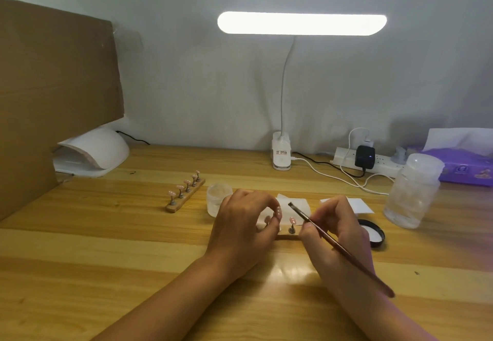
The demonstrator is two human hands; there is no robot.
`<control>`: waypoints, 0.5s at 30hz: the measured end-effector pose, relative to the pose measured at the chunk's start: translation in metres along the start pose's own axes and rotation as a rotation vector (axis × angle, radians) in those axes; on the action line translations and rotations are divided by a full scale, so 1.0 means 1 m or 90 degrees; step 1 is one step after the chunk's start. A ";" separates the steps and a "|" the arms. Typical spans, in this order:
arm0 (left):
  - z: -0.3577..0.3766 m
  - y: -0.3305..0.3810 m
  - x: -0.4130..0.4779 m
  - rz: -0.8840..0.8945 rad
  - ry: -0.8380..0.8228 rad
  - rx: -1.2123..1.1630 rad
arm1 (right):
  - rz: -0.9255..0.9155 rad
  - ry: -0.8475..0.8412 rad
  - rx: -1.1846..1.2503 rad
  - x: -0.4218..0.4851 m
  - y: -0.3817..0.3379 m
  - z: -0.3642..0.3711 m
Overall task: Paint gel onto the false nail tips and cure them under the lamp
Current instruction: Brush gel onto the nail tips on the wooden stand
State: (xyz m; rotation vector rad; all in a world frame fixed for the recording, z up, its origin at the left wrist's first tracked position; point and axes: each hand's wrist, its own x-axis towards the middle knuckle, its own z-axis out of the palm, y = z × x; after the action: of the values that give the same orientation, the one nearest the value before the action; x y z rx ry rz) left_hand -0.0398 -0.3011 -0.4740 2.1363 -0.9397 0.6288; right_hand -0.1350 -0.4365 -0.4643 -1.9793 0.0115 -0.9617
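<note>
The right grip (336, 223) clasps a thin brush (342, 251), its bristles raised over a white tissue (296, 203). The left grip (242, 223) pinches a pink nail tip (279, 212) above a wooden holder (289, 237) near the middle of the bench (106, 260). A second holder (185, 193) with five tips lies toward the rear left. The white curing lamp (98, 151) sits at the rear left edge.

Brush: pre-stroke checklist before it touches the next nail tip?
1. Brush gripped in right hand: ok.
2. Gel on bristles: cannot tell.
3. Nail tip upright on the holder, exposed beside the bristles: ok.
4. Left hand steadying the holder: cannot tell, contact hidden.
5. Jar open, just behind left hand: ok.
6. Curing lamp in place at back left: ok.
</note>
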 end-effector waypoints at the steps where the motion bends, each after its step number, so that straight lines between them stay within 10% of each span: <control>1: 0.000 0.000 0.000 -0.003 0.005 -0.002 | -0.006 0.000 0.008 0.000 0.000 0.000; 15: -0.001 -0.001 0.000 0.025 0.023 0.003 | 0.003 -0.036 -0.022 0.000 -0.003 0.001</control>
State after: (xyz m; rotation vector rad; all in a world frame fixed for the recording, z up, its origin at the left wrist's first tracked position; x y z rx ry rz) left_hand -0.0395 -0.3003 -0.4737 2.1073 -0.9633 0.6879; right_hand -0.1352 -0.4336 -0.4622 -2.0362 0.0008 -0.9081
